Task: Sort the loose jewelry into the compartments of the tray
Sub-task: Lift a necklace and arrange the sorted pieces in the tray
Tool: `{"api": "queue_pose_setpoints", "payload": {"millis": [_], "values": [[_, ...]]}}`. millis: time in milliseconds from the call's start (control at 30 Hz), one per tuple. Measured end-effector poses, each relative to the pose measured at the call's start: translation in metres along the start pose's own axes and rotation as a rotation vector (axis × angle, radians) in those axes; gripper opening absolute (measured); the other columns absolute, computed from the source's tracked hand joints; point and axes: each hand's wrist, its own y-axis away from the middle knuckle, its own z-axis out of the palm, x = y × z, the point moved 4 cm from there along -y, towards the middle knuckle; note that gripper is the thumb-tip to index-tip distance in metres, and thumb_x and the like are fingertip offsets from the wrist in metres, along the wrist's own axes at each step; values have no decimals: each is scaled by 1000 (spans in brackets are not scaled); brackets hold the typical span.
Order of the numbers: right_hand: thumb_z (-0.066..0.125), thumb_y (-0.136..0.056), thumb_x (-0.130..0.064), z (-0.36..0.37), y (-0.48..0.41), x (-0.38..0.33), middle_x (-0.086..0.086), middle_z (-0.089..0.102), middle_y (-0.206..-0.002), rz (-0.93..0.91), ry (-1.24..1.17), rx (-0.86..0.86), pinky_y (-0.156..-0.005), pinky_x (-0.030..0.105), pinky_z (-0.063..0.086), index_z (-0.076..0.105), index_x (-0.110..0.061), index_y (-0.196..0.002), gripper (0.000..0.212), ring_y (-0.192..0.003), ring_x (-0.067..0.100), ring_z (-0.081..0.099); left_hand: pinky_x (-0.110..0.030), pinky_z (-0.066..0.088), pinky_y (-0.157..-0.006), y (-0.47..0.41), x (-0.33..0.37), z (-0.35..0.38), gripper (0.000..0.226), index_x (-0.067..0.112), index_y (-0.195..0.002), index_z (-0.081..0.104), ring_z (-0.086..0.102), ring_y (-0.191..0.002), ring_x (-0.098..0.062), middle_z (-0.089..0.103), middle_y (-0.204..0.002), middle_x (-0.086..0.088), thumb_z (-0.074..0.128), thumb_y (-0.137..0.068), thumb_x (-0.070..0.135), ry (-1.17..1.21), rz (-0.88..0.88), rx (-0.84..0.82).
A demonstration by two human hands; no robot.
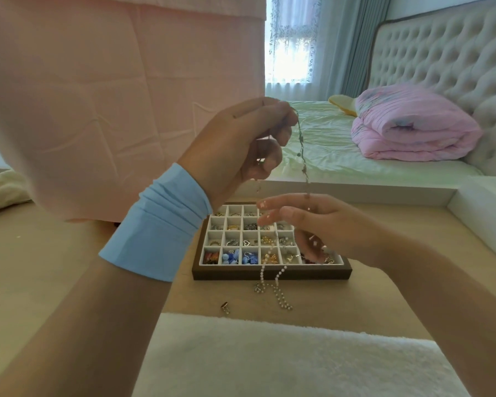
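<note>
A: What is the largest thing around the work place?

B: A pink cloth hangs at the left and hides everything behind it. At the right there is a bed with a folded pink quilt. A white fluffy mat lies at the near edge of the wooden table.

A: And the tray?

B: The tray stands in the middle of the table. It has a dark frame and white compartments, and rings, blue beads and small charms lie in them. The right hand covers its right part.

A: What do the hands do?

B: The left hand is raised above the tray, with its fingers closed on the top of a thin chain. The chain hangs down to the right hand, which is open with loose fingers and touches its lower end.

A: What is loose?

B: A white bead necklace lies across the front edge of the tray, partly on the table. A small clasp piece lies near it, just beside the mat.
</note>
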Motion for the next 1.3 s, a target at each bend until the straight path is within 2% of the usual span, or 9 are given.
{"api": "queue_pose_setpoints", "payload": {"millis": [167, 300, 400, 533, 667, 767, 933, 1167, 1300], "values": [[66, -95, -19, 0, 1, -5, 1, 77, -98, -16, 16, -15, -67, 24, 54, 74, -21, -113, 20, -65, 15, 64, -31, 19, -51, -9, 15, 5, 22, 12, -82, 60, 31, -51, -17, 30, -59, 0, 48, -100, 17, -88, 59, 71], [79, -84, -20, -10, 0, -3, 0, 78, -91, -35, 48, 117, -101, 44, 54, 81, -28, -92, 11, -91, 24, 73, -27, 29, -50, -13, 22, 8, 21, 10, -84, 61, 34, -52, -17, 30, -58, 0, 49, -100, 17, -120, 88, 65], [81, -80, -20, -19, -2, -1, 1, 77, -96, -50, -23, 270, -98, 46, 55, 82, -30, -84, 11, -97, 29, 70, -25, 33, -50, -14, 23, 7, 21, 11, -83, 61, 38, -53, -19, 34, -60, -3, 49, -99, 15, -103, 113, 70], [78, -83, -12, -27, -3, 8, -11, 75, -110, -56, -106, 340, -89, 26, 53, 82, -22, -85, 11, -103, 6, 70, -28, 44, -53, -18, 23, 1, 24, 10, -79, 56, 50, -56, -21, 50, -67, -5, 44, -99, 11, 77, 145, 26], [67, -91, -16, -28, -5, 17, 9, 76, -85, -21, -143, 162, -88, 31, 57, 73, -4, -98, 14, -81, 25, 71, -35, 55, -70, -27, 23, -13, 21, 7, -84, 56, 64, -73, -25, 64, -82, -9, 43, -100, 11, 170, 155, 56], [61, -93, -26, -40, -13, 20, 2, 53, -64, 30, -233, 198, -78, 43, 59, 71, -5, -99, 25, -57, 21, 53, -39, 56, -79, -33, 9, -28, 22, 8, -85, 58, 66, -82, -26, 67, -87, -10, 43, -100, 12, 155, 132, 123], [49, -106, -21, -64, -37, 0, 3, 37, -65, -6, -210, 278, -60, 35, 43, 75, -9, -102, 28, -54, 17, 38, -33, 57, -76, -36, -44, -51, 23, 9, -82, 61, 64, -79, -21, 68, -85, -6, 47, -100, 13, -40, -47, 216], [52, -97, -2, -85, -71, -23, 4, 47, -58, -25, 48, 353, -66, 36, 47, 79, -18, -102, 33, -55, 17, 45, -38, 58, -87, -50, -94, -73, 21, 9, -86, 71, 70, -78, -19, 74, -87, -3, 56, -97, 19, -388, -278, 167], [57, -96, -9, -86, -88, -27, -3, 67, -66, -49, 288, 344, -78, 44, 54, 79, -31, -96, 31, -62, 19, 57, -28, 56, -76, -60, -106, -75, 18, 16, -88, 74, 69, -79, -13, 73, -83, 5, 60, -94, 26, -666, -317, 56]]}}
